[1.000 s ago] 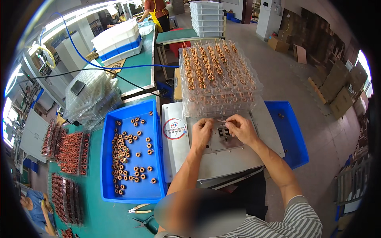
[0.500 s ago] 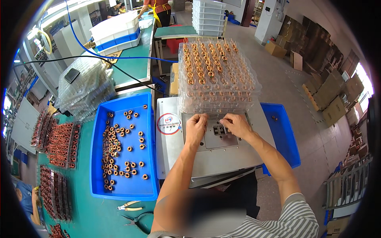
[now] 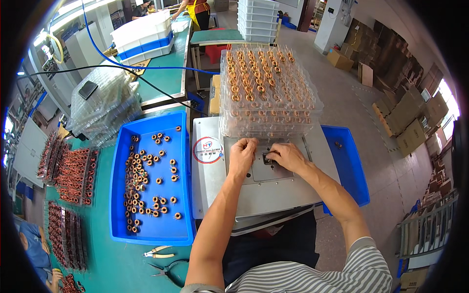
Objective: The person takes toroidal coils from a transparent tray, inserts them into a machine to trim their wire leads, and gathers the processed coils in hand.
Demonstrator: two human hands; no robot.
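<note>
My left hand (image 3: 243, 156) is closed in a pinch over the left part of the metal machine top (image 3: 215, 190), its fingertips just below the stacked clear trays. Whatever it holds is too small to make out. My right hand (image 3: 288, 157) bends over a small square opening (image 3: 267, 158) in the machine's plate, thumb and fingers pinched at its edge. Those fingers hide what they grip. Right behind both hands rises a stack of clear plastic trays (image 3: 266, 128), the top one carrying rows of copper-wound ring coils (image 3: 247, 80) with upright wire leads.
Left of the machine, a blue bin (image 3: 115, 205) contains many loose ring coils (image 3: 139, 185). Cutters (image 3: 159, 254) and pliers (image 3: 168, 271) lie on the green table (image 3: 110, 263). Another blue bin (image 3: 354, 171) stands at right. A co-worker's hand (image 3: 56, 278) shows at lower left.
My right hand has shifted slightly left and down, its fingertips now at the square opening. My left hand has barely moved. The co-worker's hand at lower left has moved down.
</note>
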